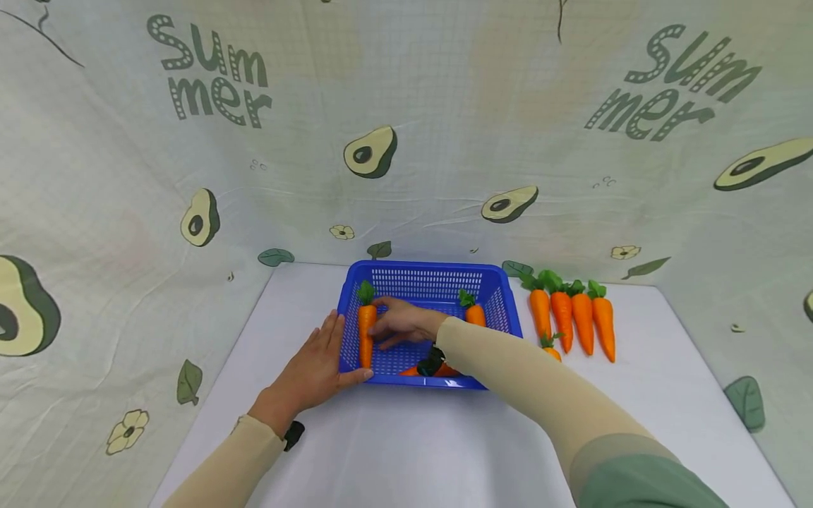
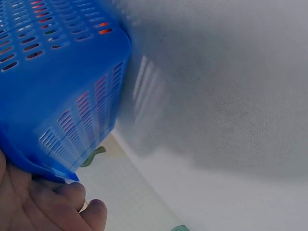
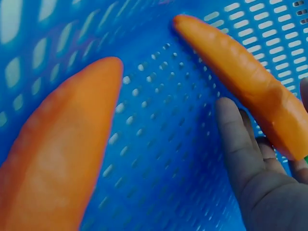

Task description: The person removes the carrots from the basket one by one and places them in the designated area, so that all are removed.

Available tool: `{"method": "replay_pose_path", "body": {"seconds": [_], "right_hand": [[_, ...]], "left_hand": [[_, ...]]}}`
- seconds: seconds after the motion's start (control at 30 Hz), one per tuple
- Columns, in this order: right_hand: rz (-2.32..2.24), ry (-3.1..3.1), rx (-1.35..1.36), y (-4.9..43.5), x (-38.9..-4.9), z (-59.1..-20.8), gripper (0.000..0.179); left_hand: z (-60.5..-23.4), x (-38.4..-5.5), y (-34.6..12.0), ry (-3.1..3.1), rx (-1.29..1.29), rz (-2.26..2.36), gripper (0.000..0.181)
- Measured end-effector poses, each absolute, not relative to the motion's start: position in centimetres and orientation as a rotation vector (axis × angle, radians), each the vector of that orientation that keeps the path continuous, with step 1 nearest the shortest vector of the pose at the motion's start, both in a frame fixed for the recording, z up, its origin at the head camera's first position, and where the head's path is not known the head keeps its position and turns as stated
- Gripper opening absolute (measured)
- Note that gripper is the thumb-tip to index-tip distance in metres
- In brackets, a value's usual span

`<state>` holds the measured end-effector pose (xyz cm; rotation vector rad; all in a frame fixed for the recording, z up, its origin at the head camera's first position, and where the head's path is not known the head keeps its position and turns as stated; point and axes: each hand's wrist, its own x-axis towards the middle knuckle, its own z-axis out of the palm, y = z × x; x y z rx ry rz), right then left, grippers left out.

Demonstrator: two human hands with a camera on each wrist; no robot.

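On a white table (image 1: pixel 419 437), the straight-fingered left hand (image 1: pixel 316 367) should steady the basket (image 1: pixel 432 266) while the right hand (image 1: pixel 406 319), fingers spread at a carrot (image 1: pixel 366 326), grip unclear, works gently.

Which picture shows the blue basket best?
The head view: it shows the blue basket from above with most of its rim, though the right arm covers some. The left wrist view shows part of its outside; the right wrist view, part of its inside, with carrots.

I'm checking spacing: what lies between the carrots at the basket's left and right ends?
The head view shows the right hand and part of its sleeve between the left-end carrot and the right-end carrot.
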<state>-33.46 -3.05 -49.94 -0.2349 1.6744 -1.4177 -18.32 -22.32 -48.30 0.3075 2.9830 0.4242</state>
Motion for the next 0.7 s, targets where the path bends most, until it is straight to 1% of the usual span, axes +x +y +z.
{"method": "replay_pose_path", "body": {"seconds": [0.3, 0.47, 0.7], "right_hand": [[-1.399, 1.697, -0.292, -4.3, -33.1, -49.3, 0.081], [-1.452, 1.739, -0.277, -4.0, -33.1, -48.8, 0.078], [-1.521, 1.738, -0.305, -2.2, -33.8, -47.6, 0.07]], "left_hand": [[-48.3, -18.4, -22.1, 2.969, 0.313, 0.46, 0.127], [-48.2, -18.3, -21.9, 2.959, 0.305, 0.467, 0.128], [-48.3, -18.2, -22.2, 2.973, 0.28, 0.49, 0.127]]}}
